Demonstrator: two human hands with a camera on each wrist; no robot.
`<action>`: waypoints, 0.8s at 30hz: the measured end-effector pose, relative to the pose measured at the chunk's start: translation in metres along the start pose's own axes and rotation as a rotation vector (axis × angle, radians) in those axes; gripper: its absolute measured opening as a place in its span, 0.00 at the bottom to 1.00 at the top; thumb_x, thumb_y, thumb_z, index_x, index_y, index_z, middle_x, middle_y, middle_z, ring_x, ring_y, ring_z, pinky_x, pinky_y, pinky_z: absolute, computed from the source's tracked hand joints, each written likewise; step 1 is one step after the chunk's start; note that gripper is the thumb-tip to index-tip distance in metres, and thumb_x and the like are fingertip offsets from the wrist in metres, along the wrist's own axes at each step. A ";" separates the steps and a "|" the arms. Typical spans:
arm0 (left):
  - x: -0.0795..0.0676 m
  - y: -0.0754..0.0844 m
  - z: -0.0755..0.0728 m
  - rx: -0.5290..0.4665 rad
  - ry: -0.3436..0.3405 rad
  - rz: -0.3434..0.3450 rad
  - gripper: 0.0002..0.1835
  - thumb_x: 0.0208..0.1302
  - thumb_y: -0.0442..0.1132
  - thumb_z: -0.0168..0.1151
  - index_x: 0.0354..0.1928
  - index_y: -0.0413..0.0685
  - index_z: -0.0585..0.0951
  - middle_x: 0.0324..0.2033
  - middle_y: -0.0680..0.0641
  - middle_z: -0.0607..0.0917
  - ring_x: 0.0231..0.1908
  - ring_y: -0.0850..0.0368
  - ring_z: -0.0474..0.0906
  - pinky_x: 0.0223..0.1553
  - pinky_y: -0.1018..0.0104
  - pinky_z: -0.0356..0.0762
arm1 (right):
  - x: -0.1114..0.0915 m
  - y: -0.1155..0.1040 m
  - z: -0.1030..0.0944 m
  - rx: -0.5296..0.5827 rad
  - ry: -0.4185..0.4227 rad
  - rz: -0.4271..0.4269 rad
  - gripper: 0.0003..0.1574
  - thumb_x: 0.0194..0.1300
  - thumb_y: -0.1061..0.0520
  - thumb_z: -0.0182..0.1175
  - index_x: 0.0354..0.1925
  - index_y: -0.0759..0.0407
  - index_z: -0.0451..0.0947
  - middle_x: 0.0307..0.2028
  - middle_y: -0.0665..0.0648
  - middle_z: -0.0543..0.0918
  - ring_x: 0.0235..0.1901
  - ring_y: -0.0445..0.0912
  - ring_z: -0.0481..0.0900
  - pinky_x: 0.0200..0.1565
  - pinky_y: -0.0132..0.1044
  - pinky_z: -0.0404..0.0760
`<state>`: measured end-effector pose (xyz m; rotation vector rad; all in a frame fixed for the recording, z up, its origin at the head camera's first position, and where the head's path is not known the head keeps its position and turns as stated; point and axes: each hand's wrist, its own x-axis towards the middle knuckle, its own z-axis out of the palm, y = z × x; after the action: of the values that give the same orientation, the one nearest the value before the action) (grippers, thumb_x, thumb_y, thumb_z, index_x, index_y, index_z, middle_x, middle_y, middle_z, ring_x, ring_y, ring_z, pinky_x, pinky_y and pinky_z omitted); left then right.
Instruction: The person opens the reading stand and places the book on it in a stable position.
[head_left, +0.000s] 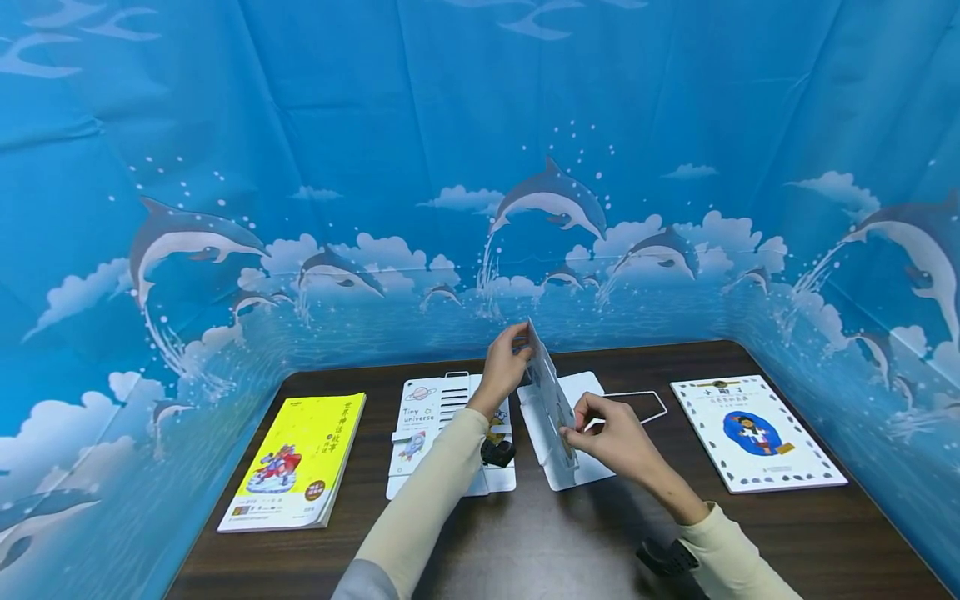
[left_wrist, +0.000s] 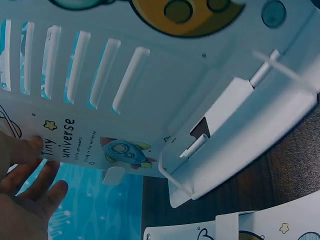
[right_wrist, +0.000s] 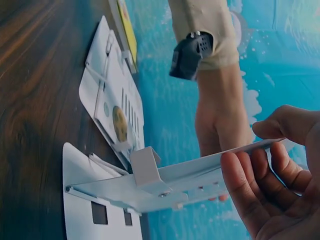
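Observation:
A white metal book stand (head_left: 553,400) stands with its slotted panel tilted up from a flat base plate (head_left: 588,475). My left hand (head_left: 504,367) pinches the panel's far upper edge, thumb on the printed face beside "Tiny universe" in the left wrist view. With thumb and fingers, my right hand (head_left: 618,437) pinches the panel's near edge. In the right wrist view the panel (right_wrist: 195,172) rises from the hinged base (right_wrist: 75,220), with a small page clip (right_wrist: 146,167) on its edge. A white wire loop (head_left: 656,393) sticks out to the right of the base.
A second, matching book stand (head_left: 408,417) lies folded flat to the left. Further left is a thick yellow book (head_left: 300,458); at the right lies a white book (head_left: 757,433) with a blue round picture. A dolphin-print curtain (head_left: 450,208) hangs behind the dark wooden table (head_left: 510,550).

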<state>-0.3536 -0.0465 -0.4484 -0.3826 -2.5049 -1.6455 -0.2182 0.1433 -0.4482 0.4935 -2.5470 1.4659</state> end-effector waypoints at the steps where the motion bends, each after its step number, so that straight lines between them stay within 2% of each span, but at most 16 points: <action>1: 0.001 0.000 0.000 0.002 -0.004 0.000 0.27 0.78 0.27 0.57 0.76 0.43 0.71 0.70 0.41 0.79 0.69 0.44 0.78 0.66 0.55 0.82 | 0.001 -0.001 0.002 -0.002 -0.001 0.000 0.16 0.61 0.65 0.75 0.29 0.54 0.75 0.27 0.49 0.78 0.28 0.39 0.77 0.33 0.33 0.83; 6: 0.000 0.001 -0.001 0.035 -0.007 0.006 0.27 0.79 0.30 0.58 0.77 0.45 0.72 0.68 0.40 0.78 0.67 0.44 0.79 0.63 0.58 0.84 | 0.007 -0.003 0.009 -0.009 0.007 -0.008 0.15 0.62 0.63 0.75 0.29 0.54 0.76 0.27 0.49 0.79 0.28 0.39 0.77 0.33 0.31 0.83; 11: -0.010 0.002 -0.001 0.061 -0.047 0.042 0.23 0.79 0.36 0.61 0.73 0.45 0.76 0.62 0.41 0.80 0.63 0.46 0.81 0.62 0.57 0.84 | 0.007 -0.002 0.010 -0.016 0.024 0.031 0.14 0.63 0.62 0.75 0.30 0.55 0.76 0.27 0.49 0.80 0.30 0.40 0.79 0.35 0.32 0.84; 16: -0.028 0.003 -0.002 0.033 -0.089 0.087 0.21 0.78 0.36 0.63 0.70 0.43 0.78 0.59 0.41 0.82 0.61 0.47 0.83 0.63 0.56 0.83 | 0.006 -0.001 0.011 -0.021 0.022 0.035 0.14 0.63 0.62 0.75 0.31 0.54 0.77 0.28 0.49 0.81 0.31 0.40 0.80 0.36 0.33 0.83; 21: -0.053 0.004 -0.005 -0.003 -0.127 0.121 0.22 0.73 0.27 0.63 0.67 0.39 0.79 0.59 0.39 0.82 0.61 0.43 0.83 0.63 0.56 0.84 | 0.007 -0.003 0.010 -0.017 0.023 0.031 0.14 0.63 0.61 0.76 0.31 0.54 0.78 0.28 0.49 0.81 0.33 0.41 0.82 0.35 0.32 0.82; 24: -0.071 0.003 -0.006 -0.017 -0.173 0.131 0.26 0.68 0.22 0.63 0.68 0.37 0.77 0.61 0.36 0.79 0.62 0.40 0.82 0.63 0.51 0.84 | 0.008 -0.004 0.009 -0.001 0.015 0.034 0.13 0.63 0.60 0.77 0.33 0.55 0.78 0.29 0.49 0.82 0.34 0.42 0.83 0.35 0.33 0.83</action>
<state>-0.2842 -0.0606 -0.4601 -0.7042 -2.5232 -1.6499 -0.2244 0.1317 -0.4475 0.4396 -2.5562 1.4741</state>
